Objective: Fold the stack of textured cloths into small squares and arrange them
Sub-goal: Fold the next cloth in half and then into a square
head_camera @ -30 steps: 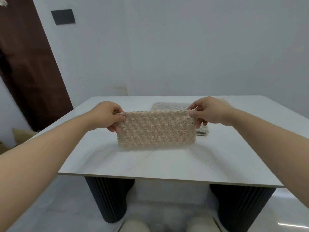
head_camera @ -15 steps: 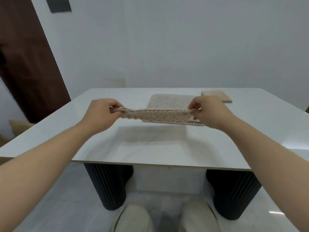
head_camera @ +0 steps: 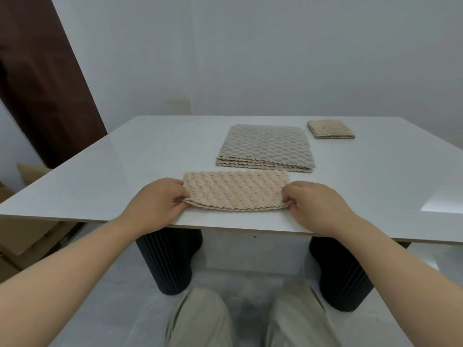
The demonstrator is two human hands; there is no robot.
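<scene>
Beige textured cloth (head_camera: 235,190), folded once into a long rectangle, laid flat on the white counter (head_camera: 140,156) close to the near edge. Left hand (head_camera: 156,200) positioned at the cloth's left end, fingers curled and pinched narrowly on the near-left corner. Right hand (head_camera: 315,204) positioned at the cloth's right end, fingers likewise curled and pinched narrowly on the near-right corner. Both corners lifted slightly off the counter; layered edges visible along the near side, with a shallow sag between the two hands. Remainder of the cloth resting on the surface.

Stack of unfolded cloths (head_camera: 266,147), grey-beige with a raised bubble pattern, located just beyond the held cloth, near but not touching it. Several wavy layered edges visible along the stack's near side.

Small folded square (head_camera: 330,128) placed at the far right of the counter, beside the stack's far-right corner and apart from it.

Dark fluted pedestal legs (head_camera: 170,261) visible under the counter. Brown door (head_camera: 42,78) at the far left.
</scene>
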